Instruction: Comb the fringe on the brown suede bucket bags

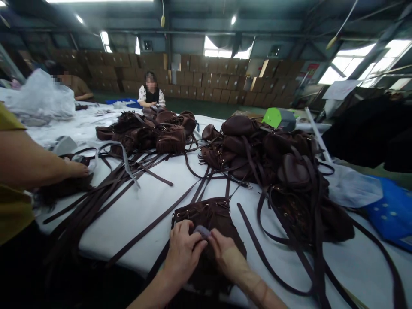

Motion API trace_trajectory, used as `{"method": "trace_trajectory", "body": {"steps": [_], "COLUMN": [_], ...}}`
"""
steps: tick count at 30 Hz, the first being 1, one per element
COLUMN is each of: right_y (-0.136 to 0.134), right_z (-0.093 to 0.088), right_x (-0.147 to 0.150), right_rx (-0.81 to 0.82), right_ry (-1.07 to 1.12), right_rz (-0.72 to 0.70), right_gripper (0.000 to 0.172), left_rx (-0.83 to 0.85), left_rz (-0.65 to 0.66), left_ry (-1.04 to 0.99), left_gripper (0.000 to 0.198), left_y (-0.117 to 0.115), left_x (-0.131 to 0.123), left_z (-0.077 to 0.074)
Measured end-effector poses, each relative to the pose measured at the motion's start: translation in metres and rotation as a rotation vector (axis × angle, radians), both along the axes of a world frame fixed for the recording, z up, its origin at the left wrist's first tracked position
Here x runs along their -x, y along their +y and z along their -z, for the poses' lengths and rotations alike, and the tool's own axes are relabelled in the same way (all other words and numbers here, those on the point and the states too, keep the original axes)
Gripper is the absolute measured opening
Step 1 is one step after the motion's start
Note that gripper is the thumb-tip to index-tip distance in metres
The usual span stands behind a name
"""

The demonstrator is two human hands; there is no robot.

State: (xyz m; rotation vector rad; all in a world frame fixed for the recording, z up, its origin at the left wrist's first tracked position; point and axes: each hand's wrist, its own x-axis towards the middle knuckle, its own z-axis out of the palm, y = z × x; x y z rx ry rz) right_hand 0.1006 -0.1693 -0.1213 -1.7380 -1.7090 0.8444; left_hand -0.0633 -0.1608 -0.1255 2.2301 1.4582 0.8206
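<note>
Pinching a grey piece (pixel 202 231) — right hand (pixel 226 253) nearly closed.

From here, the bag (pixel 222 216) looks dark brown with gold-toned eyelets (pixel 178 215), the strip (pixel 202 231) grey, the worktop (pixel 135 206) white. I see a pale-dotted blue sack (pixel 391 210), mustard-yellow shirt (pixel 13 219), dark-patterned white sleeve (pixel 142 93), brown cartons (pixel 222 81).

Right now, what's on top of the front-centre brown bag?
Over the bag: left hand, right hand and, between them, a small grey piece. The bag surface beneath these is covered; can't see it.
</note>
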Motion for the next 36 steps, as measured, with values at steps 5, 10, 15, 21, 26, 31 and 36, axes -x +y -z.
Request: {"method": "trace_trajectory", "body": {"steps": [5, 10, 15, 21, 26, 31, 36], "right_y": [-0.033, -0.048, -0.056, -0.077, -0.097, -0.103, -0.100], "right_z": [0.024, 0.006, -0.013, -0.010, 0.001, 0.001, 0.000], "right_x": [-0.004, -0.025, -0.034, -0.045, -0.055, -0.083, -0.123], "right_rx": [0.126, 0.035, -0.033, -0.111, -0.087, -0.082, -0.026], "right_ry": [0.538, 0.648, 0.647, 0.499, 0.455, 0.391, 0.446], "right_rz": [0.079, 0.081, 0.035, 0.090, 0.134, 0.202, 0.366], "right_gripper": [0.040, 0.045, 0.044, 0.051, 0.052, 0.051, 0.054], "left_rx": [0.013, 0.353, 0.188, 0.022, -0.003, 0.004, 0.041], "left_rz": [-0.013, 0.309, 0.528, 0.226, 0.196, 0.241, 0.475], "left_ry": [-0.328, -0.823, -0.484, -0.251, -0.226, -0.194, -0.291], "left_gripper": [0.016, 0.037, 0.030, 0.030, 0.039, 0.035, 0.025], "left_y": [0.006, 0.007, -0.003, 0.012, 0.018, 0.007, -0.009], "left_x": [0.020, 0.002, -0.077, -0.130, -0.157, -0.168, -0.140], "left_z": [-0.018, -0.009, 0.034, 0.066, 0.076, 0.064, 0.009]}}
